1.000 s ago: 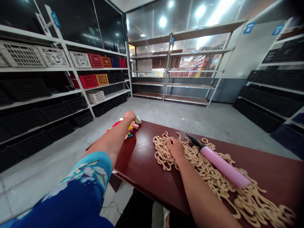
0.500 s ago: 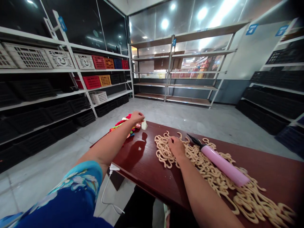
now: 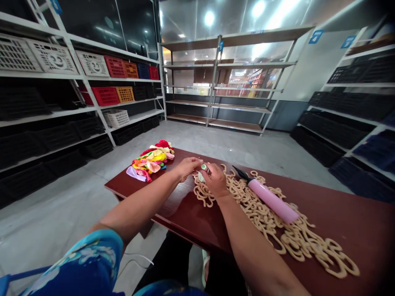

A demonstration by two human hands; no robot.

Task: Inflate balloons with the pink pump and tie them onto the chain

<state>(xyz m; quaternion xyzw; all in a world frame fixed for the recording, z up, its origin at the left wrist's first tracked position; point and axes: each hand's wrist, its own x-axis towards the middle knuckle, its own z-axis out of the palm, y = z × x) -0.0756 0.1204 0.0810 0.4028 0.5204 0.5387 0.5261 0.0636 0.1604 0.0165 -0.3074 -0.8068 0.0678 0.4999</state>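
Note:
A pale, limp balloon (image 3: 201,177) is between my two hands, over the left end of a heap of beige curled strands (image 3: 265,222). Its round, greenish opening faces up by the fingertips. My left hand (image 3: 188,167) pinches it from the left, its fingers drawn together. On the other side my right hand (image 3: 216,181) is closed around it with the thumb on the near side; some fingers are hidden. A pink hand pump (image 3: 274,200) with a black nozzle rests across the heap, right of my right hand.
Several colourful deflated balloons (image 3: 151,160) are piled on the far left of the dark red table (image 3: 185,213). Shelves with crates (image 3: 106,96) line the left wall, and dark bins (image 3: 336,123) stand on the right. A white cable (image 3: 137,255) hangs below the table's front edge.
My left hand has carried the pale balloon right, away from the colourful pile, to my right hand. My right hand has lifted from the beige strands and closed on the balloon. The view has shifted.

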